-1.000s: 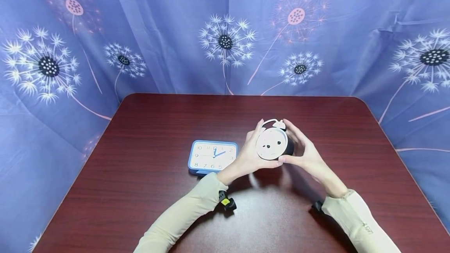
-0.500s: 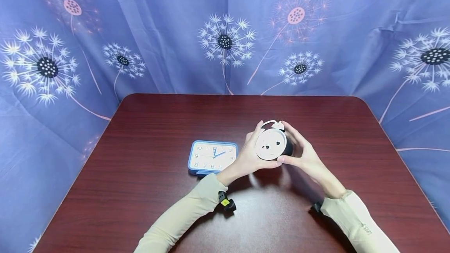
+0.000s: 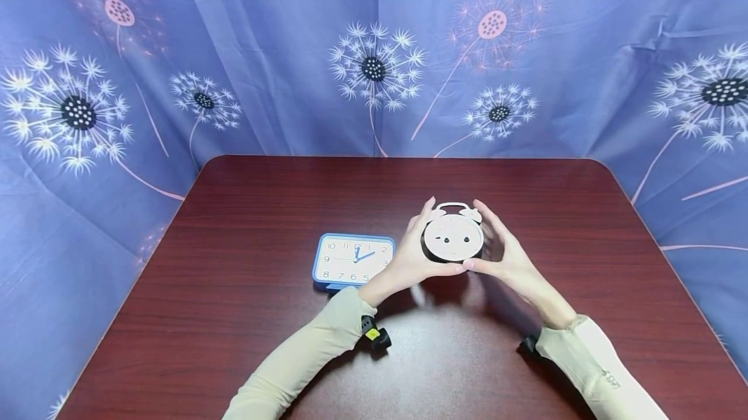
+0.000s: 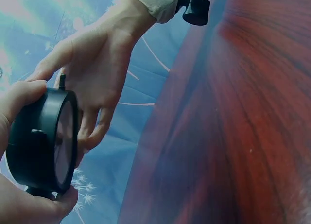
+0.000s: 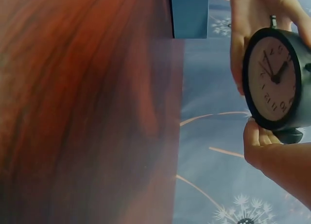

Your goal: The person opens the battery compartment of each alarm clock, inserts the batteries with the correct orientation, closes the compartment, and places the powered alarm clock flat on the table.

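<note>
Both hands hold a round twin-bell alarm clock [image 3: 453, 238] above the table, its back with small knobs toward the head camera. My left hand [image 3: 410, 256] grips its left side, fingers up beside the bell and thumb underneath. On the other side my right hand [image 3: 514, 263] grips likewise, the thumbs almost meeting below. The dark casing [image 4: 34, 136] shows from the side in the left wrist view. Numerals and hands are visible on the dial [image 5: 273, 80] in the right wrist view. Left of the hands stands a blue rectangular clock [image 3: 345, 261], partly covered by my left wrist.
The dark red wooden table [image 3: 245, 329] has rounded far corners. Behind it and at its sides hangs a blue curtain [image 3: 292, 37] with a dandelion pattern. A small black camera [image 3: 380, 339] is strapped at the left wrist.
The alarm clock has turned between the hands: its back, angled with the right side showing before, now faces the head camera squarely, bells level. The hands stay almost in place; the blue clock is unmoved.
</note>
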`<state>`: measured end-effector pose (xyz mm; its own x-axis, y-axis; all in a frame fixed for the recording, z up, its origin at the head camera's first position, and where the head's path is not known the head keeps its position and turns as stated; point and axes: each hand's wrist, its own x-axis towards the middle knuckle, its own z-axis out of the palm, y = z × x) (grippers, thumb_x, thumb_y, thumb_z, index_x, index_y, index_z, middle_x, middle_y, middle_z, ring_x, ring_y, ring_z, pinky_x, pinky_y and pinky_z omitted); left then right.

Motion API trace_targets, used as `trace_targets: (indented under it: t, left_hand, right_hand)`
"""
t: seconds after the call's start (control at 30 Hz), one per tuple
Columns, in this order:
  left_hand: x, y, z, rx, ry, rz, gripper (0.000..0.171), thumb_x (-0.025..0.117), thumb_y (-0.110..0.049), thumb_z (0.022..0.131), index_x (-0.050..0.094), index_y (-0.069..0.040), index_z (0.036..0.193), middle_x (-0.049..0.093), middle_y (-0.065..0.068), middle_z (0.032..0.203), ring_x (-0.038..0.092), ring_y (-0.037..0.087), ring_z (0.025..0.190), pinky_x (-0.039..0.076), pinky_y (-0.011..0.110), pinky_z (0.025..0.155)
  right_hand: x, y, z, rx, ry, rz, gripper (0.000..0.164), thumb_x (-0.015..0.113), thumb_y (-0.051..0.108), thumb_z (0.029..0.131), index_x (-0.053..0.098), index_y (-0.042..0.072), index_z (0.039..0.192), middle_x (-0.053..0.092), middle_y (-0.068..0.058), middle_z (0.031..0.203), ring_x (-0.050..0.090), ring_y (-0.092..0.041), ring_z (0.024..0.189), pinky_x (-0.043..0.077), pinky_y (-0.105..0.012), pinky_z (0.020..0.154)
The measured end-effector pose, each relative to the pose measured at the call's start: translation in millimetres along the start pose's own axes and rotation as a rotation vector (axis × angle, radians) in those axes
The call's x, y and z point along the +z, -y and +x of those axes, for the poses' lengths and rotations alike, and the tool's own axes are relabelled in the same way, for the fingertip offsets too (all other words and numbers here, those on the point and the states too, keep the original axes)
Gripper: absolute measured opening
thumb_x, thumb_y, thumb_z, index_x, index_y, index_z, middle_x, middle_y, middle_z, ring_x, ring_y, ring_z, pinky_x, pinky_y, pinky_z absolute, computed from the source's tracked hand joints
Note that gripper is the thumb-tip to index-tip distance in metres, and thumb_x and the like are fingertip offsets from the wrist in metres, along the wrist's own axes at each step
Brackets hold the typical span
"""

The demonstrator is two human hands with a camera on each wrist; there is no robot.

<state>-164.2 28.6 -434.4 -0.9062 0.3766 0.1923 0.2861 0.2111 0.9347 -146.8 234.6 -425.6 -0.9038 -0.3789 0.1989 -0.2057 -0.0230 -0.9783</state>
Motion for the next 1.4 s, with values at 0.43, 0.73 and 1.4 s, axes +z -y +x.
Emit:
trace_targets:
  t: [0.43, 0.73, 1.4]
  left_hand:
    - [-4.0, 0.1, 0.8, 0.090, 0.059, -0.094, 0.121, 0.087, -0.008, 0.066, 0.009, -0.028, 0.156, 0.037, 0.007, 0.151, 0.049, 0.020, 0.124, 0.043, 0.026, 0.103]
    - [-3.6, -2.7, -0.8, 0.112, 0.068, -0.092, 0.119, 0.086, -0.007, 0.066, 0.010, -0.024, 0.156, 0.036, 0.010, 0.151, 0.050, 0.022, 0.123, 0.042, 0.025, 0.103]
    - [-0.8, -1.8, -2.5, 0.132, 0.050, -0.088, 0.117, 0.085, -0.007, 0.067, 0.011, -0.022, 0.156, 0.035, 0.012, 0.150, 0.045, 0.023, 0.129, 0.036, 0.029, 0.109]
  right_hand:
    - [-7, -6, -2, 0.060, 0.074, 0.016, 0.097, 0.067, -0.010, 0.080, 0.014, 0.016, 0.156, 0.041, 0.004, 0.142, 0.052, -0.002, 0.119, 0.050, -0.020, 0.089]
    - [-9, -8, -4, 0.085, 0.099, 0.021, 0.095, 0.067, -0.007, 0.081, 0.014, 0.015, 0.156, 0.041, 0.005, 0.142, 0.054, -0.003, 0.117, 0.052, -0.022, 0.086]
    - [-8, -11, -5, 0.072, 0.095, 0.075, 0.095, 0.066, -0.008, 0.081, 0.013, 0.016, 0.156, 0.039, 0.004, 0.145, 0.050, -0.003, 0.121, 0.051, -0.021, 0.087]
